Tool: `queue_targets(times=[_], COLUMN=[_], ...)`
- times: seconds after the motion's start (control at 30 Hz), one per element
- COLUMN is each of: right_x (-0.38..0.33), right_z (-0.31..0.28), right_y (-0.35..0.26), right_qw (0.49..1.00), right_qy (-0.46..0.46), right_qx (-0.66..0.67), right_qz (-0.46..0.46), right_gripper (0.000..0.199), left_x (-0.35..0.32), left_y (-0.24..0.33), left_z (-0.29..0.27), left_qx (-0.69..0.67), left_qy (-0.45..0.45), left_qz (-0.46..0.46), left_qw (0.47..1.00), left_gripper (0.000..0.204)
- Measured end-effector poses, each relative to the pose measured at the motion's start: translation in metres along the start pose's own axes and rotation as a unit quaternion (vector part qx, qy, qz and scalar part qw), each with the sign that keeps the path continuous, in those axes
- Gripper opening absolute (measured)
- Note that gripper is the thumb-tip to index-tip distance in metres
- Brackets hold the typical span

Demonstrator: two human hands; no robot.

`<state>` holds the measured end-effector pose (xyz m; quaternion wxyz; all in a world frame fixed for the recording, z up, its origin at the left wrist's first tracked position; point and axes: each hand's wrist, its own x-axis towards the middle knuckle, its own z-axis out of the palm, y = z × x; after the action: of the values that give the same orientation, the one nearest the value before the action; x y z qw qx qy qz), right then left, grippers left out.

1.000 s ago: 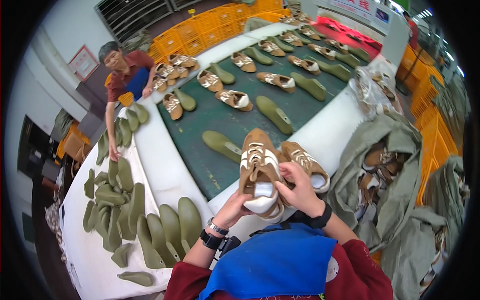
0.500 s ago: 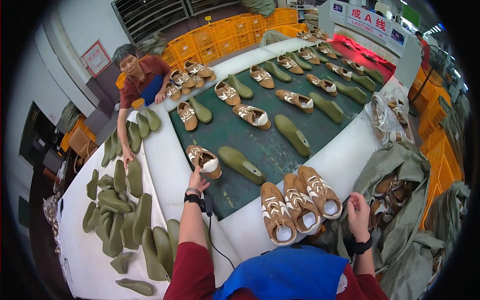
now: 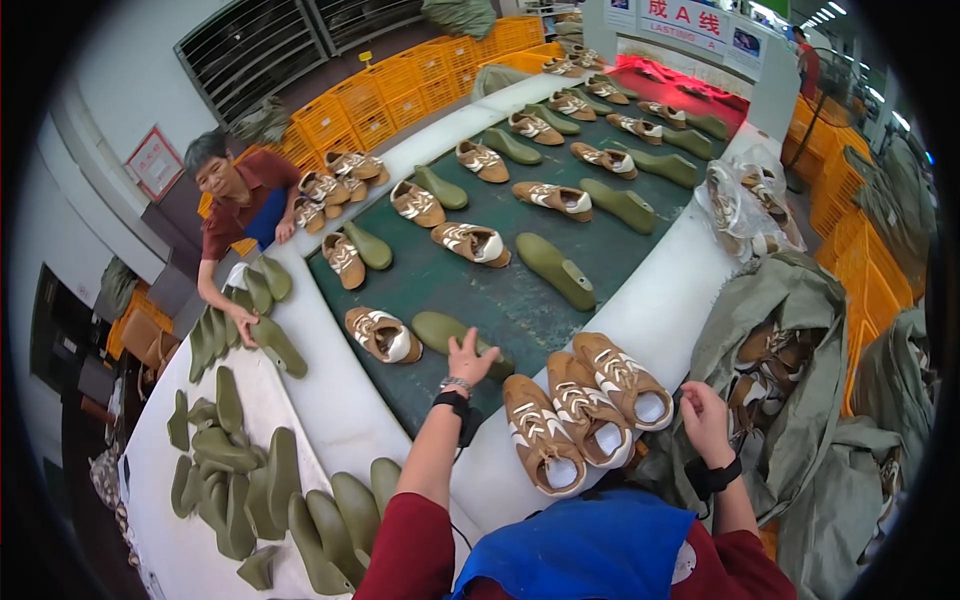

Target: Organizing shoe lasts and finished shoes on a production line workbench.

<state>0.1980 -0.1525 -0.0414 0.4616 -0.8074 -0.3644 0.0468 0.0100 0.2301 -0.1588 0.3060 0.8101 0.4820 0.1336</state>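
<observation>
My left hand (image 3: 470, 358) reaches over the green belt (image 3: 380, 385), fingers spread, at the near end of an olive shoe last (image 3: 433, 328). I cannot tell whether it touches the last. Just left of that last lies a brown sneaker (image 3: 378, 334) with white stripes. On the white ledge before me three more brown sneakers (image 3: 541, 440) stand side by side, white stuffing in their openings. My right hand (image 3: 706, 422) hovers right of them with curled fingers and nothing visible in it. Beside it gapes a grey-green sack (image 3: 735, 305) holding brown shoes (image 3: 765, 375).
Sneakers and lasts lie paired along the belt toward a red-lit opening (image 3: 680, 85). Many olive lasts (image 3: 222, 450) cover the white table at left. A co-worker's hand (image 3: 243, 322) holds one last there. Plastic-wrapped shoes (image 3: 750, 212) sit on the right ledge; orange crates (image 3: 870, 260) stand beyond.
My left hand has left the sneaker and moved right to the last beside it. The co-worker has picked up a last from the table. My right hand stays near the sack.
</observation>
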Motion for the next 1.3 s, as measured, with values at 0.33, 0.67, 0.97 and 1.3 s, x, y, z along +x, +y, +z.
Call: queue_targets(times=[0.33, 0.67, 0.97, 1.3], right_x=[-0.029, -0.006, -0.016, -0.074], right_z=[-0.027, 0.014, 0.066, 0.178], right_y=[0.029, 0.004, -0.096, -0.225], right_qw=[0.996, 0.996, 0.942, 0.683], right_qy=[0.041, -0.072, -0.281, -0.625], right_qx=[-0.023, 0.045, 0.126, 0.105], right_qz=[0.077, 0.028, -0.131, -0.363], right_gripper=[0.016, 0.012, 0.011, 0.028], left_x=[-0.001, -0.125, -0.335, -0.417], left_y=[-0.018, -0.004, -0.075, -0.168], left_z=[0.006, -0.051, -0.138, -0.111], left_qx=[0.107, 0.049, 0.246, -0.124], left_qy=[0.015, -0.104, 0.240, 0.271], left_qz=[0.046, 0.156, -0.137, -0.305], left_qw=[0.993, 0.981, 0.929, 0.905], left_gripper=[0.055, 0.063, 0.059, 0.072])
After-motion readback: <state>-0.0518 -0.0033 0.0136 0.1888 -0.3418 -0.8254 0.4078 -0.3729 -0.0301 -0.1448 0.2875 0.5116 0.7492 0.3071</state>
